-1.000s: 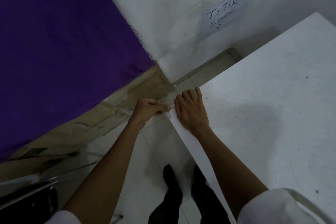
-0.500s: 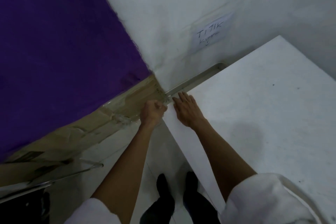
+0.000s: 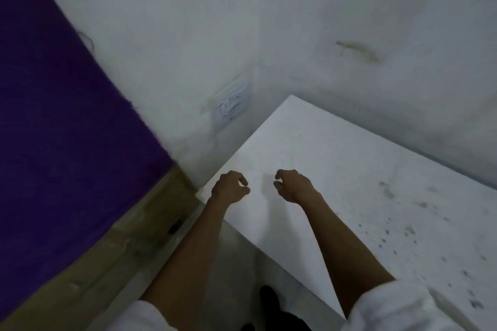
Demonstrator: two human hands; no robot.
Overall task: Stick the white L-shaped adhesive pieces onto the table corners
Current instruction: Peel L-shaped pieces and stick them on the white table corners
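Observation:
A white table (image 3: 349,183) fills the right of the view, its near-left corner at about the left wrist. My left hand (image 3: 230,188) hovers over that corner with fingers loosely curled and nothing in them. My right hand (image 3: 293,185) hangs a little to the right above the tabletop, fingers also loosely curled and empty. A small pale sliver at the corner edge (image 3: 200,193) may be the L-shaped adhesive piece, but blur keeps me from telling. No loose adhesive piece shows in either hand.
White walls meet behind the table, with a handwritten paper label (image 3: 231,107) taped low on the wall. A purple cloth (image 3: 59,129) over a brown board (image 3: 129,236) stands on the left. Dark specks dot the tabletop at right. My shoes (image 3: 269,298) show on the floor.
Both hands have lifted off the table corner and drawn apart, fingers now relaxed. The view has tilted upward, so the corner sits lower in frame.

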